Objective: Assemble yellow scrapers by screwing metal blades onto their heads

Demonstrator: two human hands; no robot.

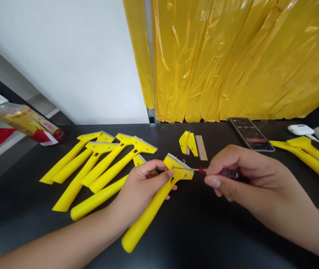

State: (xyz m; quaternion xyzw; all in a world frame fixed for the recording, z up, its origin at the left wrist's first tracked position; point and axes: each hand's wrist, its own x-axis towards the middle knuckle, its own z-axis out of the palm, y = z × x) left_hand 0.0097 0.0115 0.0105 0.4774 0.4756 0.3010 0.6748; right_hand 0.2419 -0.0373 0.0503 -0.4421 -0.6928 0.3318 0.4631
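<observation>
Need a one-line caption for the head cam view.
Left hand grips a yellow scraper; right hand holds a small screwdriver tip at its head, more scrapers alongside on a black bench.

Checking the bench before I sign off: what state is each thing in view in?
left hand: gripping the yellow scraper
yellow scraper: held flat, metal blade edge on its head
right hand: pinching the screwdriver
screwdriver: tip at the scraper's head
phone: face up, screen lit, showing a timer
yellow head pieces: detached, lying beside a tan strip
other yellow scrapers: lying overlapped, untouched
</observation>
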